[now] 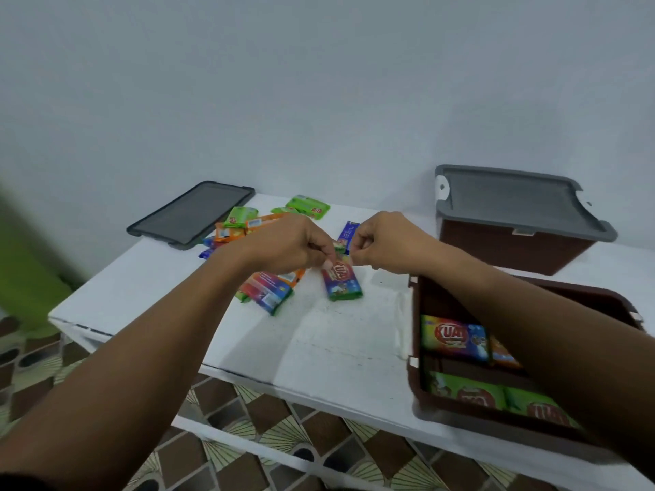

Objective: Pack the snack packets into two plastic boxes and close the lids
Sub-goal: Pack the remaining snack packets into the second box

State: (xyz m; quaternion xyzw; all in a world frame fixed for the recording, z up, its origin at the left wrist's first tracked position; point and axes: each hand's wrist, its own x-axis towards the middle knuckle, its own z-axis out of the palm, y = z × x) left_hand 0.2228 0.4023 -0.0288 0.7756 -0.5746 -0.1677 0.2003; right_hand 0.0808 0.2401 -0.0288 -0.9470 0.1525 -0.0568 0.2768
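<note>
Since the red-and-green snack packet (343,283) is held only by its top edge, with the left hand's (294,246) curled finger and thumb pinching one corner and the right hand's (386,242) curled fingertips seemingly pinching the other, its slick wrapper could slip free on the way to a box; blur hides whether its lower end rests on the white table (319,349) or hangs just above it. It sits near the table's middle, between the loose packets (267,292) on its left and the open brown box (416,313) on its right, apart from that box. Reaching the box means crossing its wall, and a dangling end could catch the rim and flip the packet onto the table or over the front edge to the tiled floor (248,419). Packets in the box (455,336) lie in rows, so a careless drop might land crooked, ride high and stop the loose grey lid (191,214), lying at the far left corner, from seating. A sweeping left forearm could also scatter the pile. The second box (514,249) stands behind with its lid on.
</note>
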